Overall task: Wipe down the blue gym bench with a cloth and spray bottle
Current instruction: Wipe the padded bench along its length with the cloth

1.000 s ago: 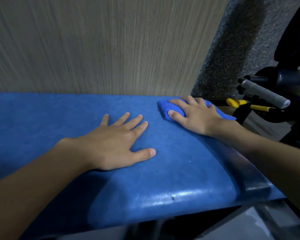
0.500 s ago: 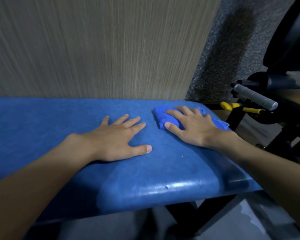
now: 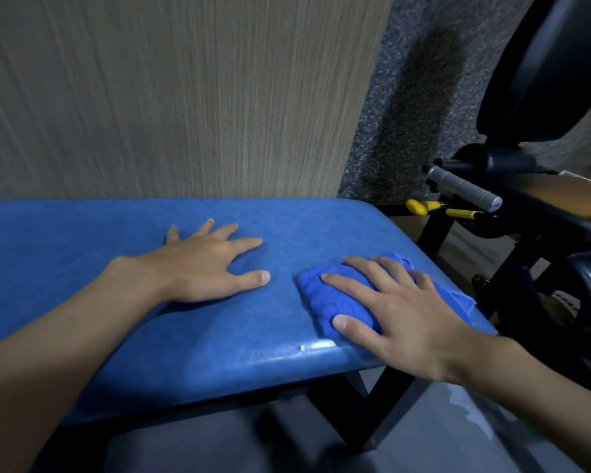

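Where the view looks down on it, item: blue gym bench, its padded top running from the left edge to right of centre.
Surface: smooth blue covering with a faint mottled grain. A bright glint sits on the rounded near edge, and the small mark beside it may be a nick or a droplet; it is too blurred to tell.
Support: black frame leg under the right end, on grey floor.
Cloth: blue cloth, bunched, lying on the bench near its right end and near edge.
Right hand: right hand flat on the cloth, fingers straight and spread, pressing it to the pad.
Left hand: left hand palm down on bare pad, fingers splayed, holding nothing, apart from the cloth.
Behind: wood-grain wall panel; speckled grey wall to its right.
Right of bench: black gym machine with a grey knurled handle and yellow-tipped pins.
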Demonstrator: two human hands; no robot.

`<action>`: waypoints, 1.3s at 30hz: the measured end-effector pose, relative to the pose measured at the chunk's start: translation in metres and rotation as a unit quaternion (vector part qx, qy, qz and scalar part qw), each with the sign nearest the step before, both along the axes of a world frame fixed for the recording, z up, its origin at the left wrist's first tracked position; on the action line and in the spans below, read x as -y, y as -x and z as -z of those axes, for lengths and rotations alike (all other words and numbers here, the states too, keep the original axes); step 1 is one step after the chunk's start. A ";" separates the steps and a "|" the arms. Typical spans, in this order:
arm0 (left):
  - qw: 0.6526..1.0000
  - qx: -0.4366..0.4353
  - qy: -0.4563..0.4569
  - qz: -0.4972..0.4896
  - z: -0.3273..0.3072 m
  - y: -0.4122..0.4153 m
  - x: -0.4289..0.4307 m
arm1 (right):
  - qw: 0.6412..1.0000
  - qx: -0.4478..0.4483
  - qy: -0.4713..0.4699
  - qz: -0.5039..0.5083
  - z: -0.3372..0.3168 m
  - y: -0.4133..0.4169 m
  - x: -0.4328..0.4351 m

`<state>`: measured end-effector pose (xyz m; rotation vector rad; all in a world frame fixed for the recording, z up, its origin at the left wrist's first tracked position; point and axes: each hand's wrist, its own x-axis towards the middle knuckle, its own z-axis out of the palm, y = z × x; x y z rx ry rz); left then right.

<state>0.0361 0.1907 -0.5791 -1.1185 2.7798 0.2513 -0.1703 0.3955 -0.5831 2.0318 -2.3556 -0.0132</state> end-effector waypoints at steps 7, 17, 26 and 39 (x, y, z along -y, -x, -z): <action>0.999 0.029 0.006 0.012 0.004 0.004 0.005 | 0.999 0.018 0.026 0.017 0.003 0.025 0.095; 0.999 0.031 -0.002 0.015 0.010 0.002 0.011 | 0.996 0.041 0.018 0.073 0.003 0.057 0.238; 1.000 0.019 0.002 0.009 0.007 0.002 0.008 | 0.999 0.026 0.012 0.046 0.003 0.033 0.168; 1.000 0.004 0.019 -0.004 0.003 -0.003 -0.003 | 0.999 -0.015 -0.025 -0.018 -0.006 -0.015 -0.004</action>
